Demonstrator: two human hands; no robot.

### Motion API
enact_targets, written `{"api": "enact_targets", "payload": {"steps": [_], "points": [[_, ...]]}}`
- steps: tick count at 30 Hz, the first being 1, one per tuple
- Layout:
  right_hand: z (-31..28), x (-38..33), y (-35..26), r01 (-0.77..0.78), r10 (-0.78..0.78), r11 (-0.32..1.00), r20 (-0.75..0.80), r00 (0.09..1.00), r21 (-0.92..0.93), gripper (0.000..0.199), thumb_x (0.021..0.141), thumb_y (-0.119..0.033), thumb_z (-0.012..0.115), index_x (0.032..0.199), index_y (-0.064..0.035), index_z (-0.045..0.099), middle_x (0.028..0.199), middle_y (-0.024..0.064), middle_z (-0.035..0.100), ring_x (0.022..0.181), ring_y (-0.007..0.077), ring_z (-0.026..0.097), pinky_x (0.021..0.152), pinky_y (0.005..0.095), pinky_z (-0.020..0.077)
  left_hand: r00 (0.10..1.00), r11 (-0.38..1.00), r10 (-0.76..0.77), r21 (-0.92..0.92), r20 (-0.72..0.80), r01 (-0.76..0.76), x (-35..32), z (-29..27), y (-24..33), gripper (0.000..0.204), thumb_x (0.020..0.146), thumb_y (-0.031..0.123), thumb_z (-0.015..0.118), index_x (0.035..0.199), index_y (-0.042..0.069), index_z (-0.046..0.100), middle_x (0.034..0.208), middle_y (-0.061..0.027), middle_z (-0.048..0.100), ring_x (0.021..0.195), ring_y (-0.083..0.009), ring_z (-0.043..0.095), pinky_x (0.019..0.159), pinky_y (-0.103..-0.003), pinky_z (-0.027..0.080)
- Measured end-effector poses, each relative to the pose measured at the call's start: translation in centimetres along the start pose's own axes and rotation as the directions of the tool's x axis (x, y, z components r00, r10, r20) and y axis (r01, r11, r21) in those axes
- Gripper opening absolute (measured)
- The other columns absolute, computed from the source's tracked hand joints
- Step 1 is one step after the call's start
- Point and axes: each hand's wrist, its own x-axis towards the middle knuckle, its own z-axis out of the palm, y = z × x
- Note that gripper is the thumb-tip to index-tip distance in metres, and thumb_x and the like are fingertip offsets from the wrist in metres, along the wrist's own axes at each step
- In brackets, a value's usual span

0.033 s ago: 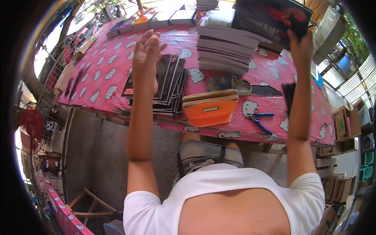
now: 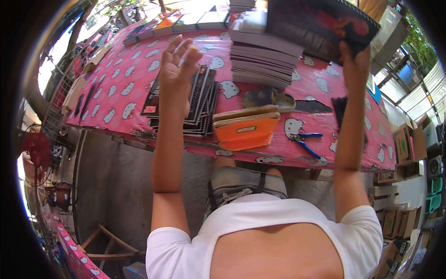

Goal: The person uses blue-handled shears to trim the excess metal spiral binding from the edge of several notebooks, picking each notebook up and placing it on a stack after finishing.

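Note:
My right hand (image 2: 355,60) grips a dark spiral notebook (image 2: 302,25) with a red picture on it, its coil along the upper right edge. It is held up over the far right of the table, partly overlapping a tall stack of unbound booklets (image 2: 265,58). My left hand (image 2: 176,65) is raised with fingers apart and nothing in it. Below and beside that hand lies an untidy pile of black spiral notebooks (image 2: 204,95), partly hidden by my left forearm.
On the pink patterned tablecloth (image 2: 127,88) stand an orange block-like holder (image 2: 246,135), blue-handled pliers (image 2: 306,139) and a small dish (image 2: 283,101). Black coils (image 2: 339,109) lie beside my right forearm. Rows of booklets (image 2: 181,23) line the far edge; cardboard boxes (image 2: 409,144) stand at right.
The notebook in my right hand has shifted slightly and changed its tilt. The fingers of my left hand have spread a little more. The view has moved slightly.

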Motion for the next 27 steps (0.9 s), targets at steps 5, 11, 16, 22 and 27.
{"api": "enact_targets", "payload": {"steps": [5,11,16,22,27], "points": [[5.5,-12.2,-1.0,-0.160,-0.035,0.712,0.263,0.964,0.684,0.033,0.087,-0.006,0.062,0.116,-0.0027,0.046,0.105,0.0041,0.059,0.089,0.0132,0.059,0.070,0.0291,0.0501,0.941,0.884,0.053,0.423,0.334,-0.200,-4.7,2.0,1.7,0.027,0.081,0.019,0.072,0.097,-0.002,0.065,0.085,-0.0085,0.068,0.078,-0.0115,0.063,0.069,-0.027,0.048],[7.6,-16.8,4.1,-0.331,0.056,0.857,0.566,0.823,0.396,0.056,0.079,0.004,0.065,0.126,-0.0023,0.036,0.110,0.0088,0.058,0.099,0.0217,0.060,0.084,0.0354,0.0486,0.945,0.842,-0.028,0.517,0.327,-0.154,-7.1,1.3,-1.0,0.040,0.079,0.013,0.072,0.112,-0.003,0.058,0.102,-0.0117,0.064,0.096,-0.0163,0.061,0.081,-0.028,0.047],[6.8,-20.3,3.6,-0.351,-0.006,0.837,0.650,0.760,0.419,0.067,0.078,0.000,0.069,0.133,-0.0041,0.031,0.123,0.0101,0.050,0.113,0.0228,0.051,0.098,0.0382,0.0394,0.997,0.983,0.076,0.167,0.025,-0.080,-11.9,-0.5,-7.5,0.077,0.074,0.007,0.076,0.135,-0.006,0.030,0.127,-0.0152,0.047,0.117,-0.0213,0.047,0.101,-0.030,0.036],[3.7,-20.6,-1.6,-0.452,-0.043,0.658,0.629,0.776,0.602,0.077,0.073,-0.005,0.075,0.137,-0.0054,0.033,0.129,0.0107,0.048,0.121,0.0208,0.046,0.101,0.0378,0.0377,0.965,0.969,-0.235,0.108,0.118,0.223,-11.8,0.8,-9.0,0.100,0.070,0.004,0.079,0.141,-0.013,0.010,0.134,-0.0190,0.039,0.125,-0.0214,0.040,0.105,-0.032,0.032],[-2.2,-14.4,14.4,-0.225,0.311,0.843,0.102,0.945,-0.489,0.034,0.072,-0.022,0.076,0.098,-0.0020,0.066,0.086,0.0156,0.066,0.079,0.0285,0.065,0.074,0.0384,0.0511,0.978,0.929,0.156,0.315,0.140,-0.194,-9.9,2.6,-8.3,0.095,0.071,0.013,0.079,0.141,-0.006,0.018,0.141,-0.0192,0.033,0.133,-0.0259,0.029,0.110,-0.038,0.020]]}}
